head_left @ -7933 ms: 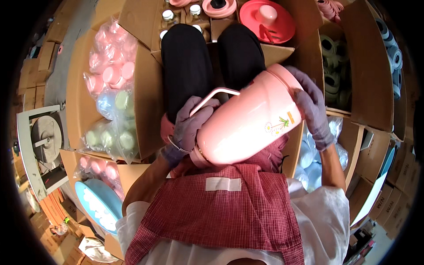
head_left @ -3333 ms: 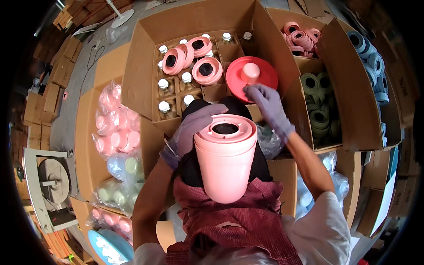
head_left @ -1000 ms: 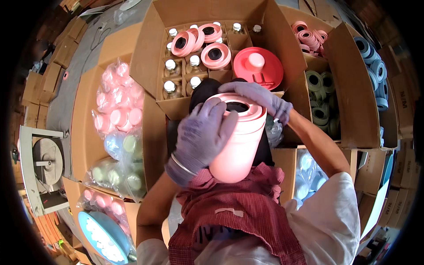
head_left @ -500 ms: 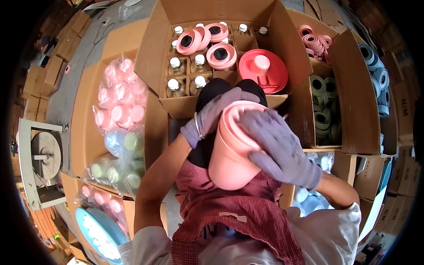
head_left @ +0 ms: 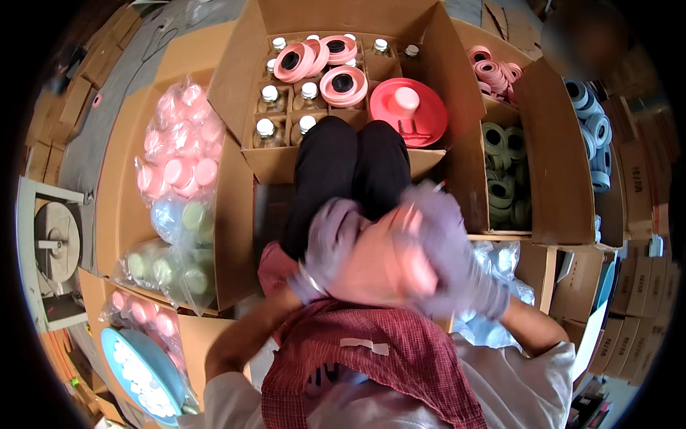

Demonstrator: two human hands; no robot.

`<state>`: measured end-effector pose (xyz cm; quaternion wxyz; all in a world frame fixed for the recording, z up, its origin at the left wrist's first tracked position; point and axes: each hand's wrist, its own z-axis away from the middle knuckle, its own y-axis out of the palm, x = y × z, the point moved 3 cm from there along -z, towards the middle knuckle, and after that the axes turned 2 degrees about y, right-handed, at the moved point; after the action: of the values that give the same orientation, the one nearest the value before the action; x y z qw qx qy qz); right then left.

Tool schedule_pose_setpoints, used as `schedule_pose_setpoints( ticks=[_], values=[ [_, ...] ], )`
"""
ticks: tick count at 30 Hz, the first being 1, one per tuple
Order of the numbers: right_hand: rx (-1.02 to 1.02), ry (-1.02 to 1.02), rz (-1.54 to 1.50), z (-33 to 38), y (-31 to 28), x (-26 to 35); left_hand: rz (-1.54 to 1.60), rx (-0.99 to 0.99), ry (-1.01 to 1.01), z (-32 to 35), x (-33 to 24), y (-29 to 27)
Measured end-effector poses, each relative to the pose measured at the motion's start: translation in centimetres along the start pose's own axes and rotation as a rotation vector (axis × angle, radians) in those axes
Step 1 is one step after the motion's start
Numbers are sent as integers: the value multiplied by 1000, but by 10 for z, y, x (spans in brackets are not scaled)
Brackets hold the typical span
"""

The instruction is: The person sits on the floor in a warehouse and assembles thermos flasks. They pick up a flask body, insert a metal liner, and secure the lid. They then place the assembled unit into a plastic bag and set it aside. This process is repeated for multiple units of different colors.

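Over my lap I hold a pink plastic cup (head_left: pixel 368 266) tipped on its side, smeared by motion. My left hand (head_left: pixel 332 239), in a grey-purple glove, is closed round its left side. Gloved the same way, my right hand (head_left: pixel 457 247) presses round its right end; the fingers are blurred and partly hidden. Beyond my knees is an open cardboard box (head_left: pixel 286 159) of clear bottles (head_left: pixel 269 100) with white caps. Several pink ring-shaped parts (head_left: pixel 344 87) with black centres lie on the bottles. A red dish (head_left: pixel 437 107) beside them holds a small pink cup (head_left: pixel 406 100).
On the left, a carton (head_left: pixel 232 207) holds bagged pink, blue and green cups (head_left: pixel 182 171). Below it stands a blue basin (head_left: pixel 107 350) of white caps. Right-hand boxes hold pink rings (head_left: pixel 491 71), dark green rings (head_left: pixel 500 193) and blue rings (head_left: pixel 599 130).
The cup has gone from nearly upright to lying tilted, its bottom swung right. Both hands have come lower, toward my body, and my right hand has shifted round its end. The whole view shifted slightly.
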<state>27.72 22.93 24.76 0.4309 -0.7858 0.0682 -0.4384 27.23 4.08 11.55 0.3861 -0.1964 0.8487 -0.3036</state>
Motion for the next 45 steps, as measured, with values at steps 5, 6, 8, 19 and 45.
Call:
schedule_pose_setpoints(
  ticks=[5, 6, 8, 19, 45],
  values=[
    [-65, 633, -794, 47, 20, -75, 307, 119, -351, 16, -78, -37],
    [-24, 513, -569, 44, 14, -63, 554, 164, -486, 25, -73, -43],
    [-6, 330, -192, 29, 2, -36, 628, 250, -406, 21, -48, -46],
    [88, 399, -472, -13, 16, -60, 597, 153, -408, 25, -47, -43],
    [323, -459, -190, -27, 4, -7, 838, 945, -380, -14, 34, -68]
  ],
)
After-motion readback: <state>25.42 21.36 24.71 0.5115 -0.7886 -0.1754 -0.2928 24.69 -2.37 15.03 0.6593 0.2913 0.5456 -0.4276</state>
